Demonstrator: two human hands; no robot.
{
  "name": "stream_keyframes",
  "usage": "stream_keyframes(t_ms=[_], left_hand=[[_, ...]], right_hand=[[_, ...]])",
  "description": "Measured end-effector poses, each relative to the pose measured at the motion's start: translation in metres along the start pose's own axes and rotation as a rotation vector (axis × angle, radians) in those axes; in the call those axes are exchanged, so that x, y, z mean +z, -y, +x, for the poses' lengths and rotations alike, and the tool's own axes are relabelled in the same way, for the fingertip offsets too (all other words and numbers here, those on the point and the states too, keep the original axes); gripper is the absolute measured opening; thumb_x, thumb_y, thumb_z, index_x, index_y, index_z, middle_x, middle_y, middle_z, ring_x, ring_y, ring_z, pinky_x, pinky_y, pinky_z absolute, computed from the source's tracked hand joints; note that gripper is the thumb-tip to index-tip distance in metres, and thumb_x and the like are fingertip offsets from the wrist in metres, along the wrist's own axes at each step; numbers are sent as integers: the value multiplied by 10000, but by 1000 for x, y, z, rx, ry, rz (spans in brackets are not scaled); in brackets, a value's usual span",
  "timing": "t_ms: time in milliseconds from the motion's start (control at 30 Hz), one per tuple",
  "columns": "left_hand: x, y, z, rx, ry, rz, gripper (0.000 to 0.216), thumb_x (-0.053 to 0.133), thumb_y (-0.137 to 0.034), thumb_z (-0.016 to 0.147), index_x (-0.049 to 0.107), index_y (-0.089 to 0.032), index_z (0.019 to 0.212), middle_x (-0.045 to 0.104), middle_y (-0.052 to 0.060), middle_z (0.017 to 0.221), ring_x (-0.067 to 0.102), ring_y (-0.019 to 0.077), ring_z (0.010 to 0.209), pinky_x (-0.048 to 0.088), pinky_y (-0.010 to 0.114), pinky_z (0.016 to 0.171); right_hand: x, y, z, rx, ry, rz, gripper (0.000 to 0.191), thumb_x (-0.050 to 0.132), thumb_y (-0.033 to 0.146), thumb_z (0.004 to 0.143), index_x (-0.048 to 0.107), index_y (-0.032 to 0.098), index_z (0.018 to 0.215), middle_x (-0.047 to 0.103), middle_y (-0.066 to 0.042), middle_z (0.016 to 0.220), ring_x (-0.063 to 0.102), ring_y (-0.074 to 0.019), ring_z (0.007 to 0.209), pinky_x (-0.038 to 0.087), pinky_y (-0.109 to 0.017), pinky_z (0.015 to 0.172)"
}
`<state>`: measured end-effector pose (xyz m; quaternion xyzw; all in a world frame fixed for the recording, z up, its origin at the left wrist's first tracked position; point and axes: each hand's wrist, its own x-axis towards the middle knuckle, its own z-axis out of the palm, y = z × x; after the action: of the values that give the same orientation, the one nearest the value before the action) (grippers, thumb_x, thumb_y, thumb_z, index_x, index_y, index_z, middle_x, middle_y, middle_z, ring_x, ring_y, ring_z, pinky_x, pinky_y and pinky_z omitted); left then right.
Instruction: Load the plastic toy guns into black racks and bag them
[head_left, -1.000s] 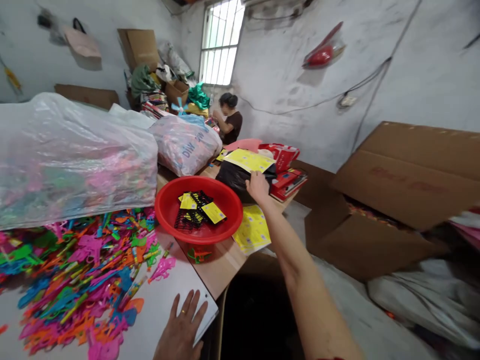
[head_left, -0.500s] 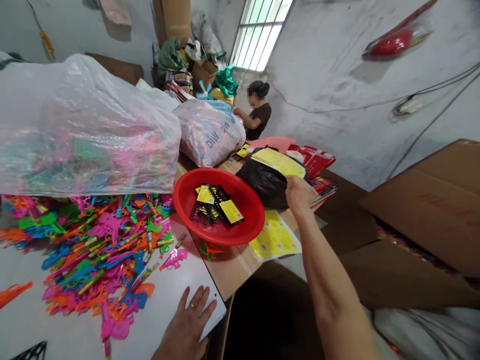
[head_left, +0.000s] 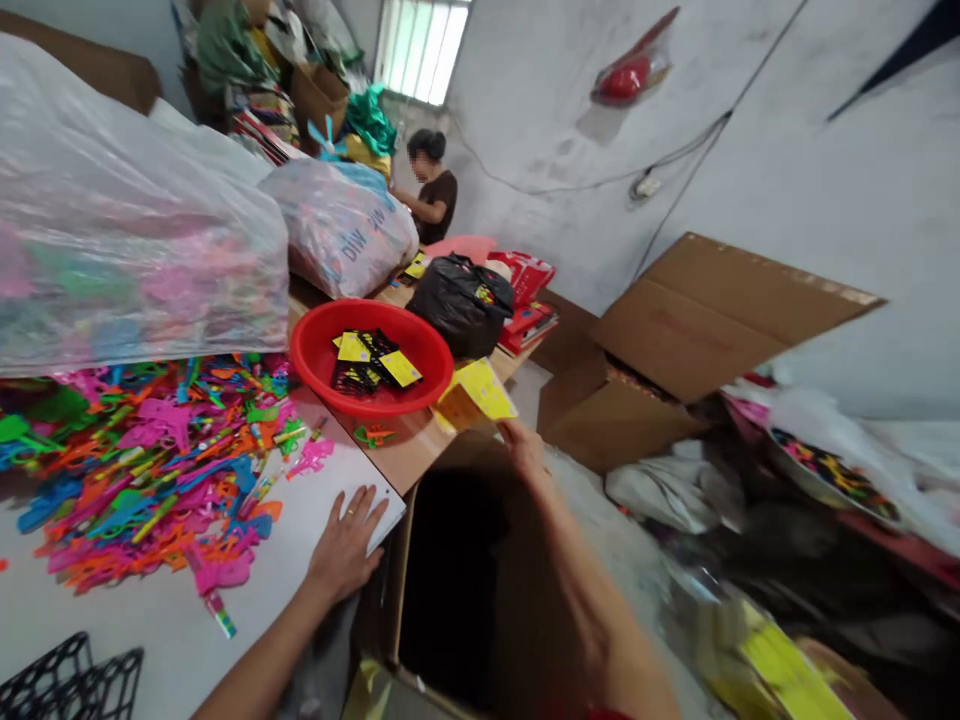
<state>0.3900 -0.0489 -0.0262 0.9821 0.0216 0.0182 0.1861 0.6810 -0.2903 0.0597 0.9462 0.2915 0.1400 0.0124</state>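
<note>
From the head view, the step seems to be handling the yellow sheet (head_left: 490,388) just ahead of the right hand (head_left: 527,455), which pinches its corner, while the left hand (head_left: 346,545) lies fingers apart on the white tabletop (head_left: 300,525), and the next move probably needs a firm pinch.

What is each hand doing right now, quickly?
Left hand: open, fingers spread, palm down on the white table.
Right hand: closed, holding a yellow sheet by its edge.

Sheets (head_left: 489,388) right of basin (head_left: 313,352), toys (head_left: 161,425) left
</note>
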Motion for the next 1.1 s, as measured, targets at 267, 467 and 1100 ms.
stream_keyframes(t_ms=[267,467,1100], left_hand=[[0,2,-1,41,-75,93,605,555,-252,809,470,-204,1406,419,125,1507,363,309,1401,231,550,1157],[-2,-1,-1,25,-64,47,610,566,-262,800,476,-190,1399,407,141,1512,342,325,1409,204,567,1159],[-45,-45,-34,-166,-8,-1320,915,-1,-722,877,554,-87,1234,674,223,1156,673,263,1055,539,458,889]], right_hand=[[39,23,-20,-233,223,17,341,450,67,899,667,197,1127,701,-95,1037,617,-191,955,450,-263,827],[22,42,-50,-367,209,21,360,433,117,949,624,249,1224,688,-78,1004,610,-187,904,452,-276,826],[-112,115,-114,-609,-306,144,261,453,148,970,685,256,1018,702,-31,1045,575,-172,1051,248,-458,1146]])
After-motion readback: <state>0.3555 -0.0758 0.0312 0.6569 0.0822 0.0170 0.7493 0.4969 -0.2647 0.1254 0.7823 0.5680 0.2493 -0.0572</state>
